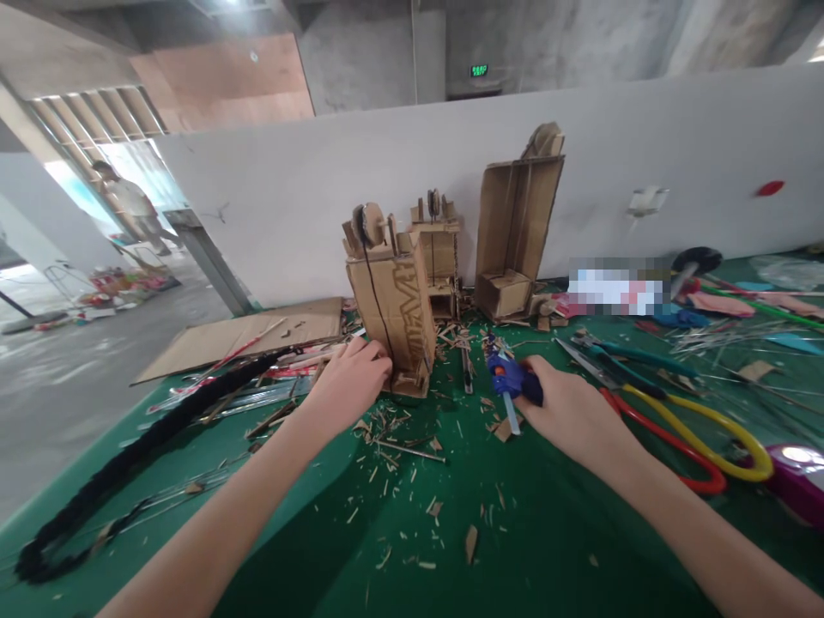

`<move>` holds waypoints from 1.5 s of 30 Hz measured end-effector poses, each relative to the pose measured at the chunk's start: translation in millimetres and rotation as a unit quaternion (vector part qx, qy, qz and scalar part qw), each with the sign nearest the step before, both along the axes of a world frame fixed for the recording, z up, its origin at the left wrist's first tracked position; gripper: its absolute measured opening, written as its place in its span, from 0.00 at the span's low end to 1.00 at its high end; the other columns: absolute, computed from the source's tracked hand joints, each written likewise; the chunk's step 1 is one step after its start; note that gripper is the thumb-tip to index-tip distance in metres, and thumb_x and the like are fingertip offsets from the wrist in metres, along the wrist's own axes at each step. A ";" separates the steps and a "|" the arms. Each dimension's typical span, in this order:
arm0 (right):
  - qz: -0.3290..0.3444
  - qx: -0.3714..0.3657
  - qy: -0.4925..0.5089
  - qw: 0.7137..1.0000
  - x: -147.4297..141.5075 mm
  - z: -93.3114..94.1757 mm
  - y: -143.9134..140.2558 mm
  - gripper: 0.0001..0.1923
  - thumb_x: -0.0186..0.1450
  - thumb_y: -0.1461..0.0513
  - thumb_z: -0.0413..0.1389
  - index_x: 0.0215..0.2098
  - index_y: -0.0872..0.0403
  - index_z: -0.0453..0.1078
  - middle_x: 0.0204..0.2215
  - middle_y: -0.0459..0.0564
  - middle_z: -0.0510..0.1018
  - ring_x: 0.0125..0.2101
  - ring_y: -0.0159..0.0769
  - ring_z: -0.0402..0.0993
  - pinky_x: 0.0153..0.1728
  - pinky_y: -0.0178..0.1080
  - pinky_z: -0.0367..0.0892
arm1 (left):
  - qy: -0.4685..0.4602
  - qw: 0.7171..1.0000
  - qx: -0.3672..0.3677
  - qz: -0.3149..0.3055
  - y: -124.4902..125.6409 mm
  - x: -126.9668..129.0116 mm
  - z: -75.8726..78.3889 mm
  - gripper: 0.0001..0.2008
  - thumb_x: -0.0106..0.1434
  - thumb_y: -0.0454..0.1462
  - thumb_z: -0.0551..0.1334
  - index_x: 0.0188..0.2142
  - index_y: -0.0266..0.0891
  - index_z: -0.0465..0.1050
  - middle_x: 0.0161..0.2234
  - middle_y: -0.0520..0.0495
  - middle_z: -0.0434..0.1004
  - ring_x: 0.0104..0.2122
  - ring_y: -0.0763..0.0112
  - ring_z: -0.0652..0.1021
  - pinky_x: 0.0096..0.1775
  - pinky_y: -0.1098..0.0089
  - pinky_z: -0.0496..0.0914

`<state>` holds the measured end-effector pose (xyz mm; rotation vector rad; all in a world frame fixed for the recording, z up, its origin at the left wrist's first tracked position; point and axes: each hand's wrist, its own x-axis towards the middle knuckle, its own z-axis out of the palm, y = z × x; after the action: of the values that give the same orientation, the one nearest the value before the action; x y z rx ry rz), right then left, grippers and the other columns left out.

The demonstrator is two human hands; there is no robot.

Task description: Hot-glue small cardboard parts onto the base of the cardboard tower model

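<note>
On the green tabletop [451, 549], strewn with cardboard scraps and thin wooden slivers, the left hand [351, 378] rests with fingers curled against the lower side of a tall brown cardboard tower with a round wheel on top [390, 296], touching it near its base. Just right of that tower, the right hand [566, 412] is closed around a blue hot-glue gun [511, 378], whose pale glue stick pokes out toward the person. Behind stand a smaller cardboard tower [438, 249] and an open upright cardboard box [518, 227], both close to the white wall [289, 197]. Yellow-and-red-handled scissors [695, 429] lie just beside the right hand. A thick black braided cord [129, 455] curves along the left edge.
</note>
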<state>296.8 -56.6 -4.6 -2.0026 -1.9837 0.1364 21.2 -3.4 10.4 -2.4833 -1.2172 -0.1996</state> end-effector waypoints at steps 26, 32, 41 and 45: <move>0.015 0.061 0.063 0.996 -4.4 -0.4 -4.4 0.13 0.60 0.57 0.49 0.42 0.52 0.63 0.25 0.49 0.74 0.24 0.39 0.69 0.22 0.34 0.55 | 0.104 0.992 -0.064 -0.029 -38.1 40.2 -23.2 0.15 0.52 0.23 0.54 0.39 0.36 0.67 0.35 0.45 0.69 0.27 0.67 0.75 0.23 0.72 0.66; 0.021 0.054 0.064 0.996 -4.6 -2.8 -3.8 0.11 0.59 0.57 0.49 0.39 0.52 0.63 0.23 0.47 0.73 0.22 0.37 0.68 0.21 0.34 0.54 | 0.113 0.990 -0.082 -0.024 -42.2 43.2 -24.0 0.20 0.49 0.21 0.53 0.43 0.30 0.65 0.37 0.41 0.70 0.30 0.65 0.75 0.27 0.69 0.70; 0.045 0.075 0.104 0.991 -5.5 -3.4 -6.1 0.10 0.60 0.57 0.50 0.38 0.52 0.64 0.22 0.46 0.73 0.21 0.35 0.67 0.20 0.33 0.55 | 0.100 0.990 -0.098 -0.006 -40.4 44.5 -27.7 0.09 0.56 0.26 0.53 0.35 0.32 0.67 0.33 0.42 0.70 0.26 0.65 0.75 0.23 0.68 0.69; 0.060 0.099 0.111 0.987 -4.7 -5.7 -5.3 0.08 0.60 0.57 0.50 0.36 0.52 0.63 0.20 0.45 0.71 0.19 0.34 0.66 0.19 0.32 0.55 | 0.094 0.991 -0.097 -0.019 -38.9 38.6 -23.0 0.12 0.54 0.23 0.51 0.36 0.33 0.66 0.33 0.43 0.69 0.26 0.65 0.74 0.25 0.69 0.68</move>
<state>292.1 -61.9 -10.2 -1.6685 -1.8947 0.1739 59.8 -42.3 -12.5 -2.6219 -1.1593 0.1474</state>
